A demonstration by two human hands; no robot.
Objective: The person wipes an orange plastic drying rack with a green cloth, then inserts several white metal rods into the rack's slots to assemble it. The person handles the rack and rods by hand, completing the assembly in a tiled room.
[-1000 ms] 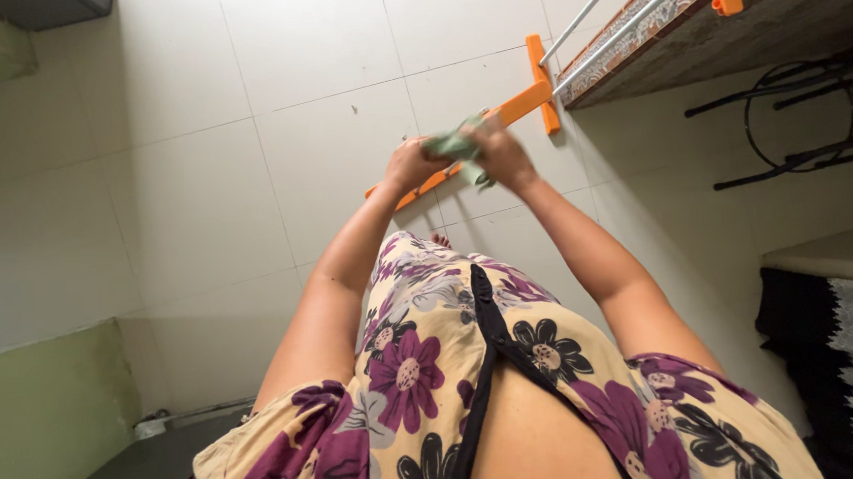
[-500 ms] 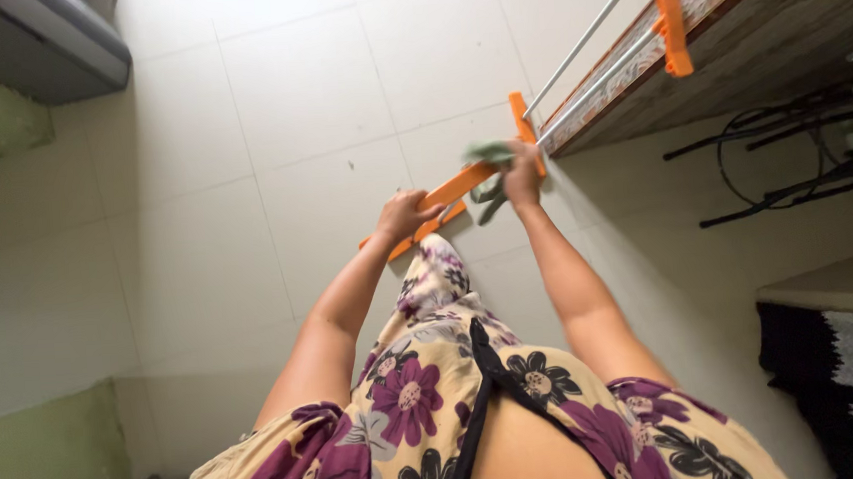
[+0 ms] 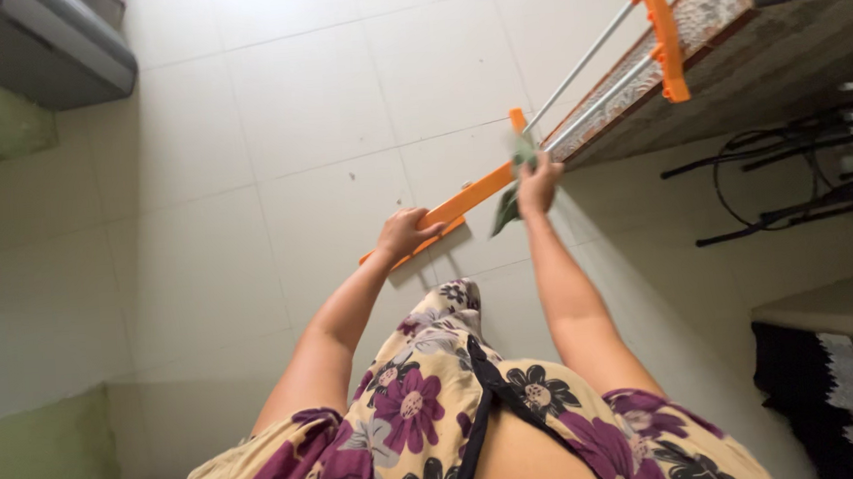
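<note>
Orange plastic rack with white metal rods (image 3: 577,112), standing on the pale tiled floor (image 3: 273,150) beside a stone ledge: left hand (image 3: 404,234) closed on its lower orange bar, right hand (image 3: 538,181) pressing a clutched green cloth (image 3: 509,203) against the rod ends; wiping apparently mid-way, far end untouched.

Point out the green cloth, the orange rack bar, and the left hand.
green cloth (image 3: 506,208), head view, lower hanging part
orange rack bar (image 3: 473,196), head view, middle of the bar
left hand (image 3: 405,235), head view, back of the hand
</note>
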